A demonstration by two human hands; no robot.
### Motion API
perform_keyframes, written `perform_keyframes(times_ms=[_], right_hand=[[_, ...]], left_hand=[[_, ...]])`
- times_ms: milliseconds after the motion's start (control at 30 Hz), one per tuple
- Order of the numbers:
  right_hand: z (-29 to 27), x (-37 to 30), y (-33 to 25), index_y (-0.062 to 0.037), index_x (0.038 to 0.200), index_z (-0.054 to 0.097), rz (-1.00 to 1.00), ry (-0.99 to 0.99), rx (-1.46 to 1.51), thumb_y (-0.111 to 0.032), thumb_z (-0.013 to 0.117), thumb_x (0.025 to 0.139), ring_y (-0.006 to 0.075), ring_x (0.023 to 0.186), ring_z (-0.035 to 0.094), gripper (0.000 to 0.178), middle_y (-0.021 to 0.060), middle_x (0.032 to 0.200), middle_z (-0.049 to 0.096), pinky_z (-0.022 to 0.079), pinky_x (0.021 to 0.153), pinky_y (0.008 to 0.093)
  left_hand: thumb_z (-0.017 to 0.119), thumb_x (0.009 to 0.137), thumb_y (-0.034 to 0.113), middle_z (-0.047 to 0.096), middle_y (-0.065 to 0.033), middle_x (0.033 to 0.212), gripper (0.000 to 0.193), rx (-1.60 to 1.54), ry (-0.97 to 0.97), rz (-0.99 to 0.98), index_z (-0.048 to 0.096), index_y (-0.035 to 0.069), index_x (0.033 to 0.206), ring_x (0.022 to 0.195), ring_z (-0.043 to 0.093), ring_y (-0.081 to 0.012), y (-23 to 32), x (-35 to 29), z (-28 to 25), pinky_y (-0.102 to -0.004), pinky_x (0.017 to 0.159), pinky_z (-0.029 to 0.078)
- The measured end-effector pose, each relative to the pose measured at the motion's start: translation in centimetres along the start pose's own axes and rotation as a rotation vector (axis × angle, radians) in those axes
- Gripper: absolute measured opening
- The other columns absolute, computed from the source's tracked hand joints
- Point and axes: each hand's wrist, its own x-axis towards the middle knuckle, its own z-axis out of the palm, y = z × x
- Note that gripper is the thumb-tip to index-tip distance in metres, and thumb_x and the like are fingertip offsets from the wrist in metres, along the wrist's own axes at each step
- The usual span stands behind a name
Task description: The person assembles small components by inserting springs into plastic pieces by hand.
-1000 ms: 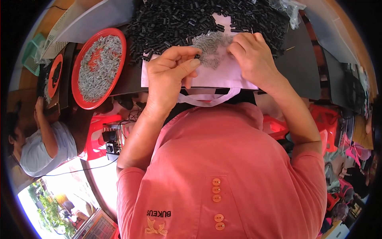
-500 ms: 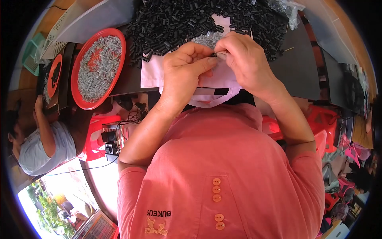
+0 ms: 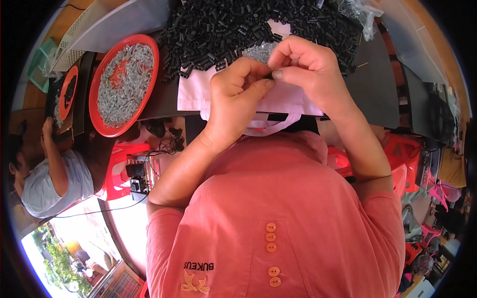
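Observation:
Both my hands meet above a pale pink cloth (image 3: 191, 94) with a strap-like loop at its near edge. My left hand (image 3: 231, 94) is closed in a pinch, with a small dark piece just showing at its fingertips. Thumb and forefinger of my right hand (image 3: 318, 74) pinch close beside it; whatever they hold is too small to make out. Beyond the hands lies a large heap of short black tubes (image 3: 213, 35). A little pile of clear, shiny small pieces (image 3: 259, 50) sits at its near side, partly hidden by my fingers.
A round red tray (image 3: 93, 99) of clear small pieces stands left on the dark table (image 3: 372, 94). Farther left, another person (image 3: 59, 181) sits by an orange plate (image 3: 63, 107) with black pieces. A crumpled clear plastic bag (image 3: 365, 17) lies at far right.
My right hand has shifted slightly right, its thumb and forefinger now spread wider around the pinch. My left hand has dropped a little toward me.

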Motion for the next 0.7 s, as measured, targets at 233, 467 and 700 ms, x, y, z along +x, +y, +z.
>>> perform_keyframes(times_ms=[233,467,700], right_hand=[[1.2,0.1,0.1,0.0009,0.091,0.063,0.034,0.074,0.154,0.005,0.065,0.078,0.0079,0.074,0.061,0.014,0.0040,0.079,0.065,0.049,0.066,0.0222],[1.1,0.0,-0.1,-0.0003,0.092,0.064,0.085,0.059,0.069,0.000,0.070,0.082,0.0072,0.073,0.060,0.012,0.0023,0.081,0.066,0.047,0.067,0.0213],[-7.2,6.2,2.0,-0.0099,0.091,0.067,-0.305,0.210,-1.207,-0.012,0.068,0.081,0.0287,0.083,0.064,0.011,0.0049,0.085,0.062,0.051,0.071,0.0395]], left_hand=[[0.066,0.084,-0.003,0.064,-0.0026,0.076,0.009,0.008,-0.003,0.001,0.064,-0.002,0.093,0.069,0.057,-0.0061,-0.1,0.1,-0.5,-0.0213,0.062,0.046],[0.065,0.085,-0.005,0.062,-0.0009,0.077,0.008,-0.120,0.030,0.041,0.064,0.000,0.091,0.069,0.055,-0.0048,-0.5,-0.1,-0.8,-0.0205,0.058,0.044],[0.066,0.082,-0.010,0.058,-0.0003,0.091,0.015,-0.177,0.109,0.084,0.064,-0.001,0.095,0.066,0.050,-0.0031,-1.2,0.4,-2.2,-0.0170,0.051,0.040]])
